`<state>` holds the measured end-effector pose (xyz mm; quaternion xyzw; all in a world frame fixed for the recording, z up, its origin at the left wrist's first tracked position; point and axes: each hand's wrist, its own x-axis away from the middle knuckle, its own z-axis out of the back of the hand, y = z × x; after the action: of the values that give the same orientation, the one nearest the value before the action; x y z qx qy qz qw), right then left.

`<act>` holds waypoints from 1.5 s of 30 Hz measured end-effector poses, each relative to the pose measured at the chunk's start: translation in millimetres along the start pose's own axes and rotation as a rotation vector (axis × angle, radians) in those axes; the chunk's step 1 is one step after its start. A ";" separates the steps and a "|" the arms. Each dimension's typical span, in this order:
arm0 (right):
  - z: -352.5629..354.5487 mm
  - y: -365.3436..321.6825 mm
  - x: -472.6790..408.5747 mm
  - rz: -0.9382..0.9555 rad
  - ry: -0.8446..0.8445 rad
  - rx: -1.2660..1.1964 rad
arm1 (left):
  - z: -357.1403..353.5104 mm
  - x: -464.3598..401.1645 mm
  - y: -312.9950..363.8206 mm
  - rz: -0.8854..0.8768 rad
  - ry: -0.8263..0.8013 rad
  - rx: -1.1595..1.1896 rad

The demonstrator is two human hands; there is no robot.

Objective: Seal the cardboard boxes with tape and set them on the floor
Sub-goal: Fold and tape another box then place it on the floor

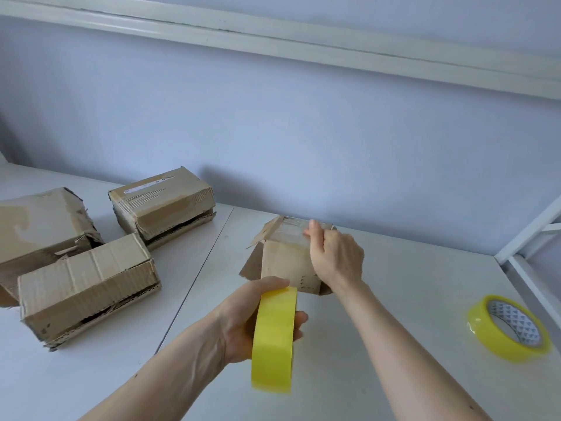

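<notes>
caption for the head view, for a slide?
Left hand holds yellow tape roll; right hand steadies small cardboard box.

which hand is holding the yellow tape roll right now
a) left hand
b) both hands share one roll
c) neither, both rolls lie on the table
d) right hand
a: the left hand grips the upright yellow tape roll, while the right hand rests on the top of the small cardboard box; a second tape roll lies flat on the table.
</notes>
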<state>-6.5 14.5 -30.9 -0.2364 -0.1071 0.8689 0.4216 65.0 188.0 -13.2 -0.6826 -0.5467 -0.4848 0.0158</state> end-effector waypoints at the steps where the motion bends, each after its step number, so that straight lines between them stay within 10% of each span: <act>1: 4.8 -1.9 -7.0 -0.044 -0.048 -0.030 | -1.3 -3.0 1.7 0.012 -0.011 -0.001; 8: 13.3 -0.5 -33.1 -0.156 -0.154 -0.162 | -9.2 -24.2 12.2 -0.107 0.000 -0.040; 14: 24.3 -10.8 -33.7 0.111 -0.372 0.110 | -15.3 -28.7 1.2 -0.134 0.023 -0.090; 21: 6.7 -12.6 -22.8 0.221 -0.109 0.223 | -16.0 -22.5 1.4 -0.186 -0.068 -0.124; 33: 19.6 -14.3 -89.8 0.036 -0.326 0.232 | -15.9 -38.0 14.4 -0.357 0.027 -0.217; 39: 15.9 -20.0 -80.9 0.145 -0.034 0.327 | -21.0 -46.3 21.0 -0.351 -0.009 -0.209; 45: 22.4 -6.6 -66.2 0.216 -0.296 0.290 | -17.9 -50.9 27.5 -0.345 -0.060 -0.227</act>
<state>22.1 -33.0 12.3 -0.0532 -0.0158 0.9404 0.3355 77.9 129.9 -24.3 -0.5905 -0.5976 -0.5180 -0.1607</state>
